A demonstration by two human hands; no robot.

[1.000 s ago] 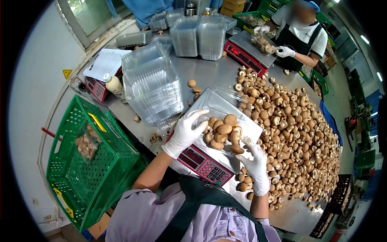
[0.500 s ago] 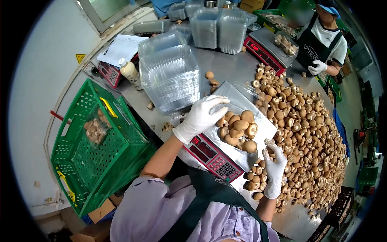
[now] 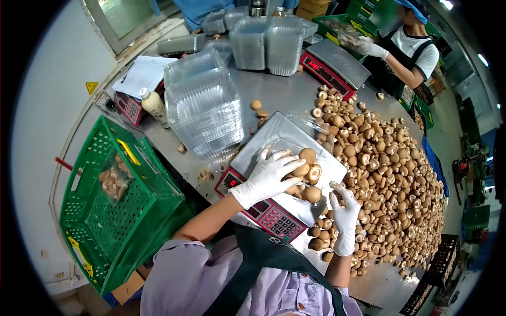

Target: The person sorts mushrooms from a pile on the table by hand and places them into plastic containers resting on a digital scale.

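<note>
A clear plastic tray of brown mushrooms (image 3: 312, 194) is on the metal platform of a red scale (image 3: 282, 218). My left hand (image 3: 266, 181), in a white glove, lies across the tray's left side. Its spread fingers rest over the mushrooms and cover part of them. To the right of the tray is my right hand (image 3: 345, 216), also gloved, with its fingers bent and apart and nothing visible in them. It hovers by the near edge of a large heap of loose mushrooms (image 3: 390, 189).
Stacked clear trays (image 3: 205, 116) stand left of the scale, beside a bottle (image 3: 153, 105). A green crate (image 3: 113, 210) at left holds packed mushrooms. More tray stacks (image 3: 266, 45) and a second scale (image 3: 334, 68) are farther back. A co-worker (image 3: 406, 47) handles a pack there.
My left hand has moved from the tray's far-left edge onto the mushrooms. My right hand stays beside the tray. The co-worker's hand has risen with a pack from the second scale.
</note>
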